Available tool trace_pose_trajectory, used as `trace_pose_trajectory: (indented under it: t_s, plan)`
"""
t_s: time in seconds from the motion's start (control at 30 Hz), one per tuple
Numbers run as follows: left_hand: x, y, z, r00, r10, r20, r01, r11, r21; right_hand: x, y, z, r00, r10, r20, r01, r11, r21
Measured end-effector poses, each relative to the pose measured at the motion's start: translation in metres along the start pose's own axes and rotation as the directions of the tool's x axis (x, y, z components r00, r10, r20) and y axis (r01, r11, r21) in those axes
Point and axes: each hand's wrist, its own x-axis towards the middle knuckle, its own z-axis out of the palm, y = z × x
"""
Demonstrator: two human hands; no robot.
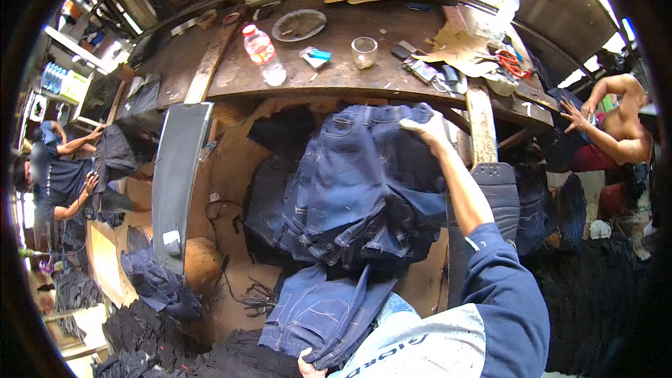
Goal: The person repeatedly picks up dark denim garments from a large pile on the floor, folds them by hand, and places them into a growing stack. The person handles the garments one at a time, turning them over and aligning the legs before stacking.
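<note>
A thick pile of dark blue denim shorts lies in front of me below the table, waistbands at the far end and several layered hems nearest me. My right hand is stretched out to the pile's far right corner, its fingers closed on a waistband. Close to my body, a lighter blue denim garment with pale stitching lies across my lap. My left hand grips its near edge at the bottom of the view, with part of the hand cut off.
On the wooden table stand a red-capped bottle, a glass, a metal plate and orange-handled scissors. Padded boards flank the pile. Dark cloth heaps lie lower left. People work at both sides.
</note>
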Motion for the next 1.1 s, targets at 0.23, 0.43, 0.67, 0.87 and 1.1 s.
trace_pose_trajectory:
  t_s: [0.23, 0.43, 0.67, 0.87, 1.1]
  plan:
    - [0.012, 0.009, 0.02, 0.998, -0.047, -0.045, 0.048, 0.999, 0.018, -0.19, -0.083, 0.044, 0.68, -0.155, 0.716, 0.253, 0.967, -0.031]
    - [0.028, 0.013, 0.014, 0.998, 0.046, -0.031, -0.045, 0.998, 0.054, -0.044, 0.008, 0.054, 0.98, -0.058, 0.188, 0.078, 0.992, -0.101]
    - [0.031, 0.008, -0.02, 0.998, 0.0, -0.056, 0.002, 0.999, 0.032, 0.087, 0.146, 0.035, 0.867, 0.498, 0.018, -0.497, 0.862, 0.098]
    - [0.047, -0.01, -0.063, 0.999, 0.016, 0.04, -0.016, 1.0, 0.009, 0.082, 0.179, 0.037, 0.913, 0.405, 0.046, -0.404, 0.914, -0.034]
    - [0.05, -0.043, -0.106, 0.978, -0.185, 0.092, 0.195, 0.974, -0.112, 0.066, 0.134, 0.031, 0.944, 0.317, -0.092, -0.33, 0.894, -0.303]
